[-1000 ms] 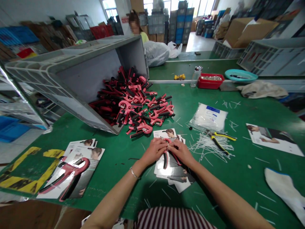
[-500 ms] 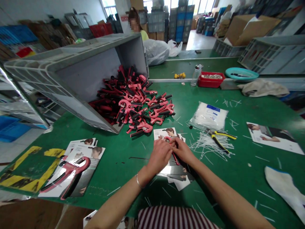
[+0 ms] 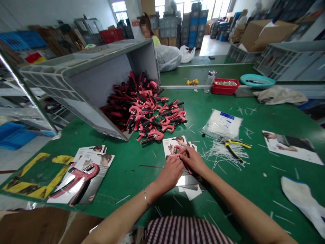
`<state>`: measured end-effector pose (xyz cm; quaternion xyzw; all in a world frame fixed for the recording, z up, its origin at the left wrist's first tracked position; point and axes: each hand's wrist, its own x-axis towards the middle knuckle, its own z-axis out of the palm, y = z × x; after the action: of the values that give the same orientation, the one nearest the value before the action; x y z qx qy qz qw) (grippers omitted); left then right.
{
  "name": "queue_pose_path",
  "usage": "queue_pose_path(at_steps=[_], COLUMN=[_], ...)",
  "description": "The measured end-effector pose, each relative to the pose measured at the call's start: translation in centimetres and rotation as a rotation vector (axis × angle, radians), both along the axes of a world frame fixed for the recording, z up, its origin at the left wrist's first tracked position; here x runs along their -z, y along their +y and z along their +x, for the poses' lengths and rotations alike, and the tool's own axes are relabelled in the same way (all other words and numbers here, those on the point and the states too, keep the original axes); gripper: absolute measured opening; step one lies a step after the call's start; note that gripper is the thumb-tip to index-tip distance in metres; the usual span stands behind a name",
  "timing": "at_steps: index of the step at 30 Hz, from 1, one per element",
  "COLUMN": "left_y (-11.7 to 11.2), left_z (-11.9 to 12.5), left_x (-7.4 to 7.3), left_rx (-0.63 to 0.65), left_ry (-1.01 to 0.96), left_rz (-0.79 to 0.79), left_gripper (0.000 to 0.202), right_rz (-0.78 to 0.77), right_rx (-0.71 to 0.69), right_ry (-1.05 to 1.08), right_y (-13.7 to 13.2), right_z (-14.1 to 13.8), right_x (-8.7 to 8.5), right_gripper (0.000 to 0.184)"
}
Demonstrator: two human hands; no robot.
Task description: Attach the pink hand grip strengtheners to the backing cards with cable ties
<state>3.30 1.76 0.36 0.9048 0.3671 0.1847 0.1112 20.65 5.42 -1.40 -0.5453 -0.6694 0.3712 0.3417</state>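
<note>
The left hand [image 3: 169, 173] and right hand [image 3: 194, 161] share a narrow grip, holding a pink-and-black hand exerciser [image 3: 177, 148] over printed cards [image 3: 175, 143] on the green desk [image 3: 132, 184]. Ahead of the grip, a heap of exercisers [image 3: 144, 113] spills from a tipped grey crate [image 3: 88, 76].

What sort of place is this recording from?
Probably a small factory packing room: a tipped grey crate spills pink-and-black hand exercisers onto a green work table, beside printed product cards and cut cable ties.

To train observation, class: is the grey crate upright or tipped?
Tipped: the grey crate lies on its side, its mouth toward red-and-black grip trainers spilled on the table.
</note>
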Motion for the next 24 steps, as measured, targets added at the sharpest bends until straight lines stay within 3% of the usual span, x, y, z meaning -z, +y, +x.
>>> queue_pose_path(at_steps=[3, 5, 8, 11, 14, 19, 24], left_y=[-0.7, -1.1, -1.6, -1.5, -1.0, -0.3, -0.7], left_z=[-1.6, -2.6, -2.9, -2.7, -3.3, -5.3, -4.1], left_x=[-1.2, -1.4, -0.6, 0.1, -0.1, -0.2, 0.6], left_rx=[-0.276, -0.374, -0.364, -0.357, -0.328, -0.233, -0.256], left_ry=[0.033, 0.094, 0.114, 0.119, 0.113, -0.138, -0.365], left_rz=[-0.058, -0.133, -0.223, -0.196, -0.196, -0.357, -0.382], left_gripper=[0.046, 0.054, 0.034, 0.021, 0.024, 0.019, 0.014], right_rz=[0.149, 0.230, 0.303, 0.318, 0.286, 0.150, 0.176], right_rx=[-0.101, -0.215, -0.328, -0.369, -0.352, -0.315, -0.302], right_ry=[-0.212, -0.431, -0.754, -0.900, -0.857, -0.550, -0.330], right_y=[-1.8, -3.3, -4.8, -4.8, -4.4, -4.2, -4.1], right_z=[0.4, 0.2, -0.8, -2.0, -2.3, -1.0, -1.5], right_x=[-1.6, -2.5, -2.9, -2.6, -2.4, -2.6, -2.5], right_gripper=[0.006, 0.009, 0.009, 0.009, 0.012, 0.009, 0.012])
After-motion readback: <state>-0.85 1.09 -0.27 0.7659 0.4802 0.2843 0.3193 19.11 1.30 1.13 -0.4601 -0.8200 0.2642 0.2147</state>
